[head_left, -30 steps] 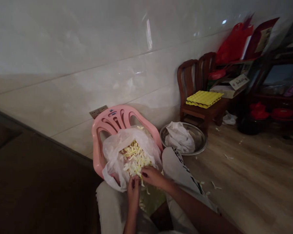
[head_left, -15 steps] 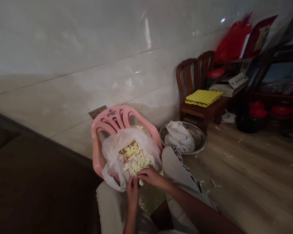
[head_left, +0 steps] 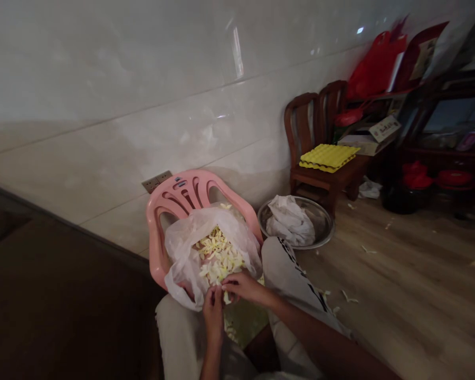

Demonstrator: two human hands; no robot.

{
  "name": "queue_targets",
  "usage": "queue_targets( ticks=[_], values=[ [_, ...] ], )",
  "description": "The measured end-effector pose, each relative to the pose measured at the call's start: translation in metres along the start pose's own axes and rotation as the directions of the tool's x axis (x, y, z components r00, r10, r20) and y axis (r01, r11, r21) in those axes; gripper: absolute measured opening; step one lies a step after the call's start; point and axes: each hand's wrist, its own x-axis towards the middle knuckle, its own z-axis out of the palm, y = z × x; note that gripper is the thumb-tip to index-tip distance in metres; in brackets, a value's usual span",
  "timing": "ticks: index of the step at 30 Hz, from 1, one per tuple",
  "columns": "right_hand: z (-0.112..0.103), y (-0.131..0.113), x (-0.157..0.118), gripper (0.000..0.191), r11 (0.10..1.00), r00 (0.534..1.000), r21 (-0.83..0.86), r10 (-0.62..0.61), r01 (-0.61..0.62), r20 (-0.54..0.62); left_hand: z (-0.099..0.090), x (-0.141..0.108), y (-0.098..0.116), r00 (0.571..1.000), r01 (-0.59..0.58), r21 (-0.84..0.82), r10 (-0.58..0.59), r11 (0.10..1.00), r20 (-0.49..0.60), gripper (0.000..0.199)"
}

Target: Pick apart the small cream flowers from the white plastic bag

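Note:
In front of my knees, a translucent white plastic bag (head_left: 178,248) lies spread on a pink plastic chair (head_left: 155,221). It holds a heap of pale yellow-white, petal-like pieces (head_left: 216,245). At the near edge of the heap, the fingertips of both hands meet. My left hand (head_left: 214,306) is closed in a pinch, thumb and fingers upward. From the right, my right hand (head_left: 243,286) reaches over with its fingers pinched too. A pale petal-like piece (head_left: 227,298) shows between and below the fingertips; its exact shape is partly hidden.
Right of my knee, a metal basin (head_left: 324,227) holds a crumpled white bag (head_left: 288,221). Beyond it, a wooden chair (head_left: 301,121) carries yellow egg trays (head_left: 328,157). Pale scraps (head_left: 349,297) lie on the wood floor. A tiled wall (head_left: 122,148) stands behind the pink chair.
My hands stay together at the near edge of the heap, with only slight finger movement. The whole view has shifted a little.

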Motion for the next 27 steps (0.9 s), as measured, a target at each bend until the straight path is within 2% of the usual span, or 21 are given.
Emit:
queue_targets(
  ticks=[9,11,13,16,18,21,27],
  values=[
    [0.001,0.000,0.001,0.025,1.000,1.000,0.009,-0.001,0.001,-0.008,0.000,-0.002,0.003,1.000,-0.018,0.008,0.018,1.000,-0.013,0.057],
    [0.000,-0.002,0.000,0.027,0.998,0.999,-0.050,-0.027,0.026,-0.017,0.002,-0.003,0.005,1.000,-0.021,0.003,0.021,1.000,-0.020,0.056],
    [0.000,-0.006,-0.002,0.029,0.978,0.995,-0.189,-0.094,0.085,-0.042,0.003,-0.003,0.006,0.999,-0.036,0.005,0.036,0.999,-0.032,0.054],
    [-0.001,-0.015,-0.006,0.030,0.871,0.965,-0.451,-0.253,0.194,-0.074,0.005,-0.002,0.005,0.994,-0.080,0.012,0.081,0.997,-0.073,0.052],
    [0.000,-0.019,-0.007,0.026,0.801,0.947,-0.556,-0.312,0.221,-0.072,0.005,-0.002,0.004,0.989,-0.114,0.021,0.115,0.993,-0.094,0.050],
    [0.001,-0.021,-0.008,0.021,0.767,0.948,-0.604,-0.313,0.214,-0.061,0.004,-0.002,0.002,0.986,-0.141,0.035,0.144,0.989,-0.089,0.050],
    [0.007,-0.025,-0.009,0.015,0.792,0.949,-0.578,-0.302,0.199,-0.087,0.002,-0.005,0.003,0.977,-0.181,0.120,0.193,0.976,-0.093,0.049]
  ],
)
